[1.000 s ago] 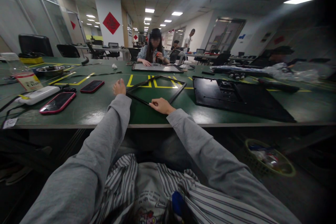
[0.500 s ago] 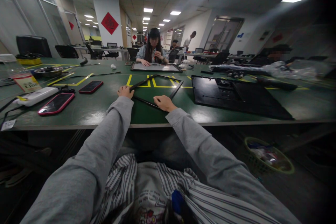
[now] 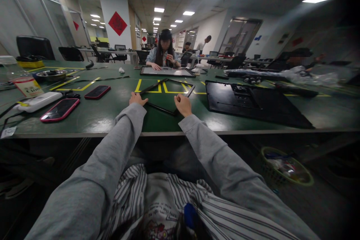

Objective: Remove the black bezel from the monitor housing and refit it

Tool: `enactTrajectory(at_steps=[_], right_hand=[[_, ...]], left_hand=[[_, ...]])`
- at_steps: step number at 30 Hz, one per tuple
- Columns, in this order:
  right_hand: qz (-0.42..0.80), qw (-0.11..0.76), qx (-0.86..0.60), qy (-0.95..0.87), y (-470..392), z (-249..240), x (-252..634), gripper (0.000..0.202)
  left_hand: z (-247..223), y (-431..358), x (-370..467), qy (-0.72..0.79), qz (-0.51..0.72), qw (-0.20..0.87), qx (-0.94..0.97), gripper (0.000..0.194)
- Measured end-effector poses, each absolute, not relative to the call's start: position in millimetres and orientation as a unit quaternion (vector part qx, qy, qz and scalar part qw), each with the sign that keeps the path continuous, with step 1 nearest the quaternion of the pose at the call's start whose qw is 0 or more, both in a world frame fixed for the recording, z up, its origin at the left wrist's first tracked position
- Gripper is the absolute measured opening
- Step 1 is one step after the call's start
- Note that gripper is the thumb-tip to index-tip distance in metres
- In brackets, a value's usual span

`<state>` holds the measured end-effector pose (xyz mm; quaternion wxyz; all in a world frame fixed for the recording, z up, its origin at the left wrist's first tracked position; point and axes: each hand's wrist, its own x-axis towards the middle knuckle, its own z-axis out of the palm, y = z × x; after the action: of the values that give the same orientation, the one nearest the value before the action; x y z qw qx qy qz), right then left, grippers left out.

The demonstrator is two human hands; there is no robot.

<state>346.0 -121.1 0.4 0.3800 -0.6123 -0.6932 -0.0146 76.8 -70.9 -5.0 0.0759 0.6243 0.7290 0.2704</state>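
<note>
A thin black rectangular frame [image 3: 161, 108] lies slantwise on the green table [image 3: 92, 120] in front of me. My left hand [image 3: 137, 98] is closed around its left corner, thumb pointing inward. My right hand [image 3: 183, 104] is bunched like a fist over the frame's right side, by the near corner; its fingertips are hidden. To the right rests a large black panel [image 3: 233, 101], which looks like a display's back cover, touched by neither hand.
Left are two phones [image 3: 60, 110] with red-pink edges, a white power strip [image 3: 42, 102], a bottle [image 3: 26, 84] and a metal bowl [image 3: 52, 75]. Opposite, a co-worker [image 3: 164, 54] bends over a flat panel [image 3: 168, 71]. A basket [image 3: 287, 183] stands below, right.
My right hand has moved right and slightly away from me, from the frame's near bar to its right side. My left hand has shifted slightly right.
</note>
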Motion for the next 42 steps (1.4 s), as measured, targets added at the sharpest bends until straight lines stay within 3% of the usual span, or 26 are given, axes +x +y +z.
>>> enactTrajectory(at_steps=[6, 11, 16, 29, 35, 42], right_hand=[[0.001, 0.362, -0.622, -0.694, -121, 1, 347, 0.037], [0.009, 0.351, -0.636, -0.687, -120, 0, 349, 0.035], [0.013, 0.361, -0.644, -0.675, -122, 1, 349, 0.029], [0.029, 0.356, -0.632, -0.687, -121, 1, 350, 0.025], [0.034, 0.356, -0.624, -0.695, -122, 1, 351, 0.023], [0.043, 0.376, -0.611, -0.695, -123, 4, 349, 0.03]], left_hand=[[-7, -62, 75, 0.696, 0.333, -0.008, 0.636, 0.08], [7, -89, 109, 0.575, 0.296, 0.071, 0.76, 0.052], [10, -113, 140, 0.48, 0.257, 0.117, 0.83, 0.055], [11, -106, 121, 0.489, 0.115, 0.13, 0.855, 0.022], [8, -84, 84, 0.586, 0.086, 0.096, 0.8, 0.037], [2, -90, 99, 0.61, 0.128, 0.066, 0.78, 0.069]])
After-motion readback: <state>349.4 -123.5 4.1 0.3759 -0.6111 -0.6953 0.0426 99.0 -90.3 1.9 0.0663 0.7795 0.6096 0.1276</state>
